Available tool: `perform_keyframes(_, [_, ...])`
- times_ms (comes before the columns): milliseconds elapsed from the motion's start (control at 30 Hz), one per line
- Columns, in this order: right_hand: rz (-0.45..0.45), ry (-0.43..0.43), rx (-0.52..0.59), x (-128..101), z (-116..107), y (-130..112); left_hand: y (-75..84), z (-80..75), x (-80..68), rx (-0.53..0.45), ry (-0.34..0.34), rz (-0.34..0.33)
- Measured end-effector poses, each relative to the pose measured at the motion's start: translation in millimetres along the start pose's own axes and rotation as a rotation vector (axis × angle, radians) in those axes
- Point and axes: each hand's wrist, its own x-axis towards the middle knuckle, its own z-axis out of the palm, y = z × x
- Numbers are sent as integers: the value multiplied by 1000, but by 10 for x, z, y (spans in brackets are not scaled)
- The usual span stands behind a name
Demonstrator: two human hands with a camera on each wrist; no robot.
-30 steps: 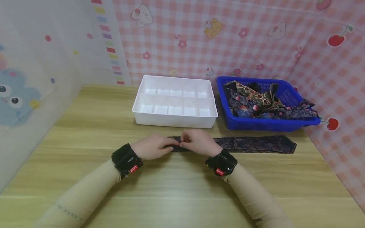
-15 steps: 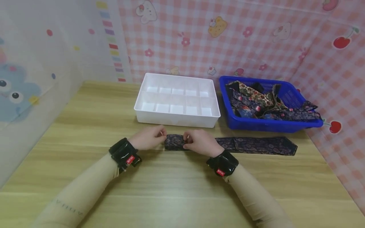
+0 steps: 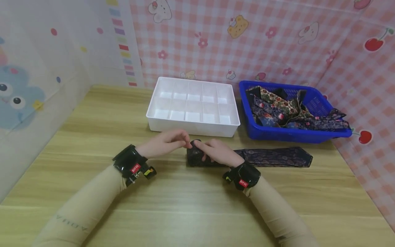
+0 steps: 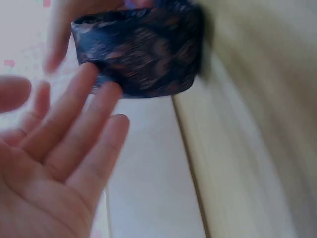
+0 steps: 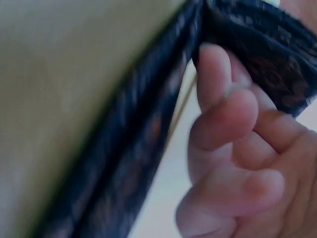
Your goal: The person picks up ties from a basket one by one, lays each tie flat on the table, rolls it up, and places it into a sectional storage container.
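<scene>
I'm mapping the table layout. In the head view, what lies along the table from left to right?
Left hand → rolled end of the dark tie, held by the right hand → flat stretch of the tie. Behind them: white divided tray → blue basket.

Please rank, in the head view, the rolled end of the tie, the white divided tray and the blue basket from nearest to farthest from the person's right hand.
1. The rolled end of the tie, held in the right hand.
2. The white divided tray, just behind the hands.
3. The blue basket, farther back on the right, holding more ties.

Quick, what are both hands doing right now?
Left hand: open, fingers straight beside the rolled dark patterned necktie.
Right hand: holding the roll.
</scene>
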Motion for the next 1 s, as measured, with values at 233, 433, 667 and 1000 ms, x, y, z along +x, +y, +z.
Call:
perform_keyframes(233, [73, -79, -144, -75, -257, 101, 57, 185, 13, 316, -53, 43])
perform_keyframes(433, [90, -111, -262, -111, -386, 166, 20, 300, 25, 499, -131, 54])
perform_keyframes(667, [-47, 13, -422, -57, -298, 160, -6, 423, 37, 651, -154, 100])
perform_keyframes(1000, [-161, 121, -590, -109, -85, -13, 60, 515, 10, 829, -59, 20])
